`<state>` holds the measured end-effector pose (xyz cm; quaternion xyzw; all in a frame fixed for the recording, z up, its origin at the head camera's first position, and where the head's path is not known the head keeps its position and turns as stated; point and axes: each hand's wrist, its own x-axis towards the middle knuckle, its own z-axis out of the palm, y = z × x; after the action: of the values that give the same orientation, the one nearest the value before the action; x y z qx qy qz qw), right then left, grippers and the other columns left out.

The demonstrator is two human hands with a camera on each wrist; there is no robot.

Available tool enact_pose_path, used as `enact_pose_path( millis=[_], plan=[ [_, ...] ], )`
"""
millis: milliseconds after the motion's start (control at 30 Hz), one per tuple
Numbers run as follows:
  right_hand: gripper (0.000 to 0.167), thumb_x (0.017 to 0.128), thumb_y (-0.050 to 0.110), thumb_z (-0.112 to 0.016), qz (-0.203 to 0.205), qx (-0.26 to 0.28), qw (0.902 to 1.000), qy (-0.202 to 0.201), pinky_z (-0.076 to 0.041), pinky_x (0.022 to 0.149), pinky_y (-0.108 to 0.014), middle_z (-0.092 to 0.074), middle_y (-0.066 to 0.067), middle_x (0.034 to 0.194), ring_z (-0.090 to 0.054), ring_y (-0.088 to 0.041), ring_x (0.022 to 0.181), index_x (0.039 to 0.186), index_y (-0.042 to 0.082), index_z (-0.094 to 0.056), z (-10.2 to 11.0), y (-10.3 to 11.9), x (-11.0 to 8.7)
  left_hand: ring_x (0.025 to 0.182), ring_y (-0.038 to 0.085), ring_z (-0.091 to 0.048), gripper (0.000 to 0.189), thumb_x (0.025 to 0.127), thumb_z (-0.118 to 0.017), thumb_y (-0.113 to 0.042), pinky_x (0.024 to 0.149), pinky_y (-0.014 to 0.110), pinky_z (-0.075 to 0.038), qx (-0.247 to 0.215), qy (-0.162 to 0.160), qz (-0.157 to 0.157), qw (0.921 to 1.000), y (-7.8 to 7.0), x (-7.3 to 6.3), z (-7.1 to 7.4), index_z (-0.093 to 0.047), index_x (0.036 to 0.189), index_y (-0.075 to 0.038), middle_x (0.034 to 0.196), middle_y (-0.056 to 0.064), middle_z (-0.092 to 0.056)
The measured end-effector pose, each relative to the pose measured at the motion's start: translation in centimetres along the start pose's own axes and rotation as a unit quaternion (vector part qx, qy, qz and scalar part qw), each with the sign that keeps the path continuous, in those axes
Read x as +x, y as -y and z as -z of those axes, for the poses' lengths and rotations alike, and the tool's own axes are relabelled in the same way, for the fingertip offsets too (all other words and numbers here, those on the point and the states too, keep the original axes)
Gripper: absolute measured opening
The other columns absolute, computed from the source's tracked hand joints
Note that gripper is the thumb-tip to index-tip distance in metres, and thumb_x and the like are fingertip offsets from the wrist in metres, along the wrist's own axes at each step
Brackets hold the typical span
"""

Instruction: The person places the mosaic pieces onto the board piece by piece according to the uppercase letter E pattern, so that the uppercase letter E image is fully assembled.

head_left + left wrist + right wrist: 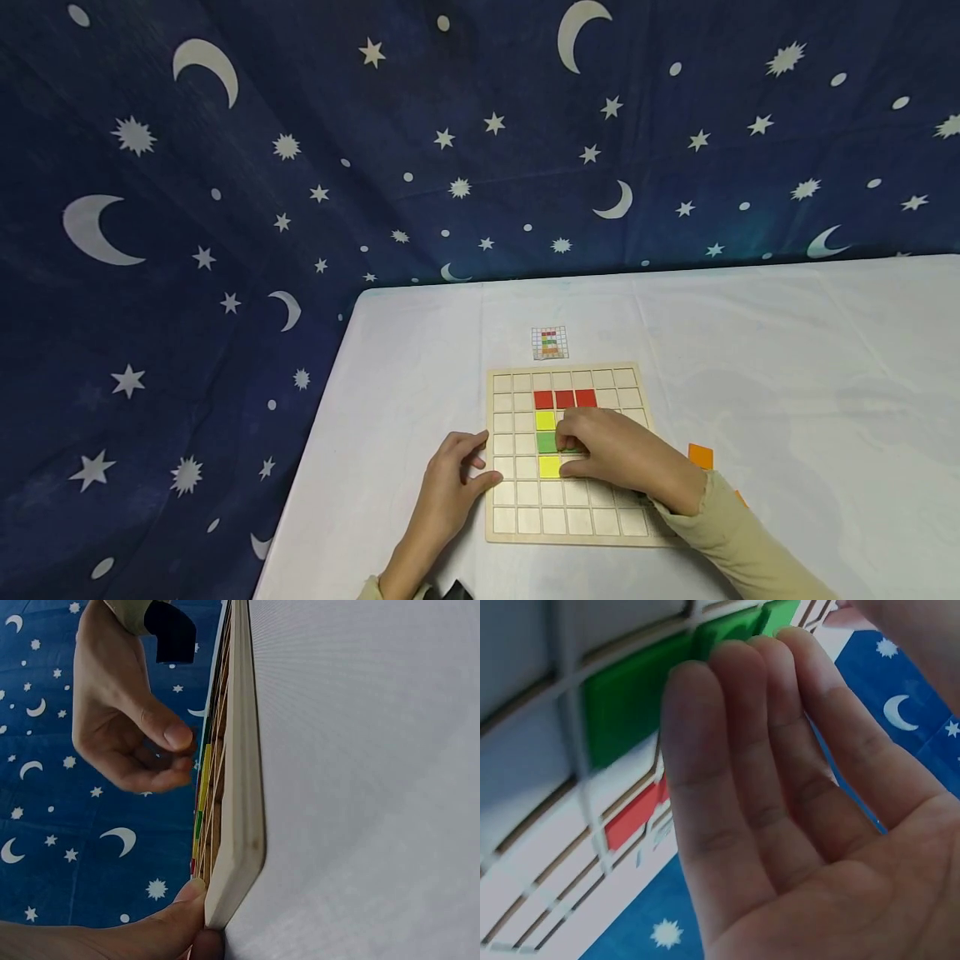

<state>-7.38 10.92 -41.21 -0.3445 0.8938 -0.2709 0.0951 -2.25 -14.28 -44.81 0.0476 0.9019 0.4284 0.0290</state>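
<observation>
On the white table lies a square wooden grid board (527,521), its row of red tiles (564,399) near the far side. Below the leftmost red one come a yellow tile (544,420), a green tile (547,442) and another yellow tile (549,467). My left hand (448,479) holds the board's left edge, thumb on the frame. Over the middle of the grid my right hand (618,450) is bent, its thumb at the lower yellow tile. In the right wrist view its fingertips (694,686) are right at the green tiles (630,697). No loose tile shows between thumb and fingers.
A small printed grid card (550,342) with a coloured pattern lies beyond the board. To the right, by the right forearm, sits an orange tile (701,456); another peeks out beside the sleeve. A dark blue star-and-moon cloth (420,150) hangs behind the table.
</observation>
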Motion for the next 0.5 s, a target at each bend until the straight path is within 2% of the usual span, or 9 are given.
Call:
enact_pose_path(
  millis=[367,500],
  plan=[
    [0.024,0.076,0.021,-0.086,-0.036,-0.007,0.9989,-0.029,-0.04,0.065,-0.023,-0.054,0.01,0.082,-0.042,-0.002,0.072,0.086,0.018,-0.065,2.1,-2.0,-3.1,0.078,0.006,-0.053,0.056,0.077,-0.083,-0.013,0.065,0.018,-0.046,0.0,-0.006,-0.021,0.9998,0.1,0.0,-0.1,-0.064,0.128,0.002,0.102,0.001,-0.06],
    [0.024,0.076,0.023,-0.086,-0.053,-0.005,0.9981,-0.03,-0.041,0.066,-0.024,-0.054,0.011,0.083,-0.044,-0.004,0.074,0.087,0.019,-0.065,2.6,-2.7,-4.1,0.079,0.006,-0.053,0.056,0.077,-0.084,-0.012,0.065,0.018,-0.046,0.0,-0.005,-0.012,0.9999,0.0,0.0,-0.1,-0.064,0.128,0.001,0.101,0.0,-0.06]
  ],
)
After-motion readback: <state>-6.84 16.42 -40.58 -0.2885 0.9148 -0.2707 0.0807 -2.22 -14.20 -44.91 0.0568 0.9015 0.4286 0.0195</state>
